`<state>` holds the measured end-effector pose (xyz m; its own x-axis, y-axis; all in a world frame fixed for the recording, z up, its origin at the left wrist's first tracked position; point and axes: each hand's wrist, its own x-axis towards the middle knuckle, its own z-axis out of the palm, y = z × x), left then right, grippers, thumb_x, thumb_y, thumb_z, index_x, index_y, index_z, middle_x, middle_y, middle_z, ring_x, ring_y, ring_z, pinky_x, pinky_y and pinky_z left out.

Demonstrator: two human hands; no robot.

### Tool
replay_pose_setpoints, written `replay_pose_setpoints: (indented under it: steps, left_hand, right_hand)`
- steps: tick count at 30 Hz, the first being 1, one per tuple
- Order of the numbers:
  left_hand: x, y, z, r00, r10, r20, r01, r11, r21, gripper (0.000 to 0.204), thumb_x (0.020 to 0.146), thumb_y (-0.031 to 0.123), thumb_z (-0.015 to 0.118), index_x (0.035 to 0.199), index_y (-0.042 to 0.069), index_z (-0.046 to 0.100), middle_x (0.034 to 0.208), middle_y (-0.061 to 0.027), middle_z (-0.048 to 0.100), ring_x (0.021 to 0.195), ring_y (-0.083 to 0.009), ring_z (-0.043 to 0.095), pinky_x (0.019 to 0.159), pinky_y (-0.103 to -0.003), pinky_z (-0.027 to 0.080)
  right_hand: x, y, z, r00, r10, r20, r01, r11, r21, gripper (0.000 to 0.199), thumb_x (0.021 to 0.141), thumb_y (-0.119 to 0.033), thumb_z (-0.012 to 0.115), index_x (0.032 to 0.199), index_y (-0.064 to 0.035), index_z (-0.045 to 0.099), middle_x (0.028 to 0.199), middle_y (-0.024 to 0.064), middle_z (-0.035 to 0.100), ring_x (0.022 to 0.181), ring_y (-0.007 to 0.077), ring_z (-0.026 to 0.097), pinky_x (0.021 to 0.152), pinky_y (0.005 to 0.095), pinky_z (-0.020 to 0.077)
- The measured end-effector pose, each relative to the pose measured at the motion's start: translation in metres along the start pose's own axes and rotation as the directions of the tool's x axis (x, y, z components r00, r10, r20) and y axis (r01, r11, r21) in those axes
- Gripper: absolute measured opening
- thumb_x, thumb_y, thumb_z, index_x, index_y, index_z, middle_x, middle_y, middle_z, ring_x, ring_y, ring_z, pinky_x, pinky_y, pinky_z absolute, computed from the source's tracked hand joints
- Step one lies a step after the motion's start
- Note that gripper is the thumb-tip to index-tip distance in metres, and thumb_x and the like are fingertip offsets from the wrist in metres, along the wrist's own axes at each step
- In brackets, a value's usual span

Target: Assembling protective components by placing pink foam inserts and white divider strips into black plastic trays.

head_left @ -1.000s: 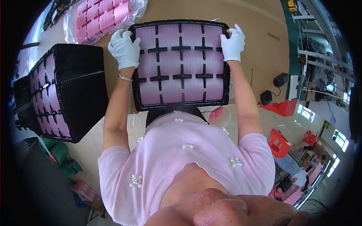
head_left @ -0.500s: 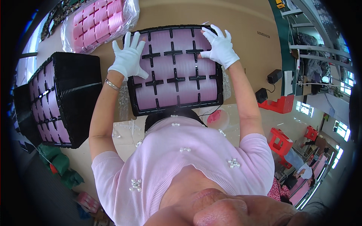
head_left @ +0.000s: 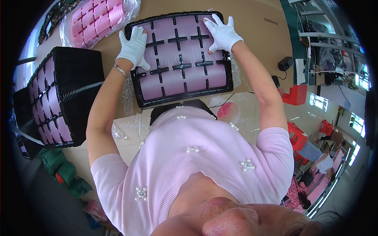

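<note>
Both my gloved hands have slid inward off the tray's far corners and now lie on its top face. My left hand [head_left: 134,46] rests flat, fingers together, on the tray [head_left: 181,59] near its left edge, a bracelet [head_left: 120,71] at the wrist. My right hand [head_left: 222,34] presses, fingers spread, on the upper right part. This black tray, its pockets filled with pink parts between black crosses, lies on the brown table [head_left: 256,23] in front of me, now tilted slightly. To my left stands a stack [head_left: 63,94] of like trays. At the far left lies a clear bag [head_left: 96,19] of pink parts.
</note>
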<state>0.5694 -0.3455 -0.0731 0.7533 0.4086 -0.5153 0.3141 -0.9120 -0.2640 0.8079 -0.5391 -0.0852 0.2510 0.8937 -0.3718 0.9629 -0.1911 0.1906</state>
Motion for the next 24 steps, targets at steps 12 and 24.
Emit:
replay_pose_setpoints:
  steps: [12, 24]
  left_hand:
    - [-0.077, 0.007, 0.022, 0.965, 0.076, -0.250, -0.106, 0.989, -0.106, 0.121, 0.060, 0.070, 0.071, 0.150, 0.007, 0.022, 0.158, -0.0146, 0.011, 0.146, -0.0350, 0.008, 0.104, -0.071, 0.017]
    - [-0.074, 0.020, 0.045, 0.982, 0.166, -0.084, -0.169, 0.985, -0.030, 0.116, 0.053, 0.054, 0.084, 0.144, 0.003, 0.033, 0.158, -0.0161, 0.010, 0.146, -0.0354, 0.004, 0.107, -0.069, 0.016]
  right_hand:
    - [-0.086, -0.056, 0.007, 0.994, 0.061, -0.090, -0.058, 0.997, 0.045, 0.117, 0.061, -0.054, 0.079, 0.151, -0.0090, 0.019, 0.157, 0.0045, 0.022, 0.146, 0.0301, 0.014, 0.107, 0.0679, 0.0205]
    - [-0.082, -0.061, 0.014, 0.984, 0.087, 0.157, -0.079, 0.995, -0.055, 0.120, 0.061, -0.049, 0.081, 0.153, -0.0112, 0.013, 0.158, 0.0026, 0.023, 0.147, 0.0267, 0.013, 0.107, 0.0694, 0.0157]
